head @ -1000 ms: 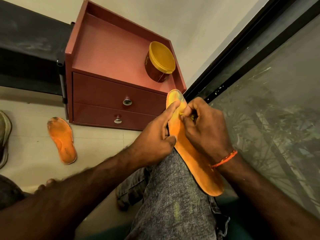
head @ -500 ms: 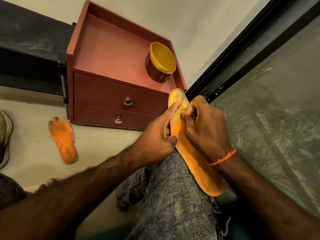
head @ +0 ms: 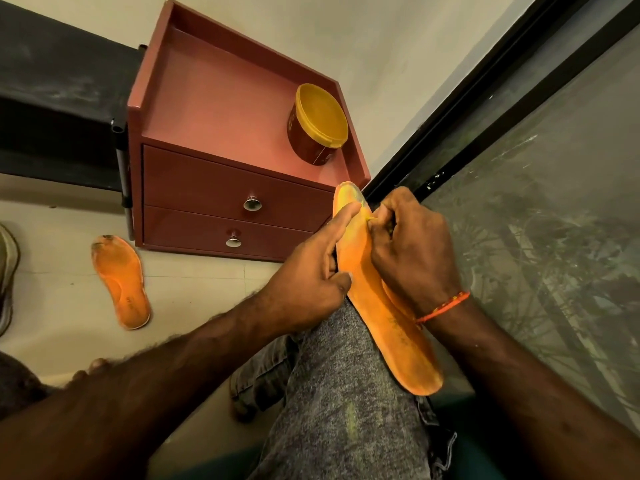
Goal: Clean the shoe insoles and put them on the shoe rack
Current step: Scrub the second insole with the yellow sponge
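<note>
An orange insole (head: pixel 391 327) lies along my grey-trousered knee, its toe end pointing away from me and smeared yellowish. My left hand (head: pixel 311 271) grips its left edge, forefinger stretched along the toe and thumb under the side. My right hand (head: pixel 412 251) has its fingers curled over the toe area, pinching something small and yellow-green that is mostly hidden. A second orange insole (head: pixel 121 282), dirty at the toe, lies on the floor to the left.
A red-brown two-drawer cabinet (head: pixel 221 195) stands ahead against the wall, with a yellow-lidded tub (head: pixel 318 123) on its top. A dark shelf (head: pixel 59 109) is at the far left, a dark-framed glass pane (head: pixel 536 202) on the right, and a shoe's edge (head: pixel 7 271) at the left border.
My right hand's fingers have shifted slightly up toward the insole's toe, rubbing it. The left hand keeps its hold and the insole has barely moved.
</note>
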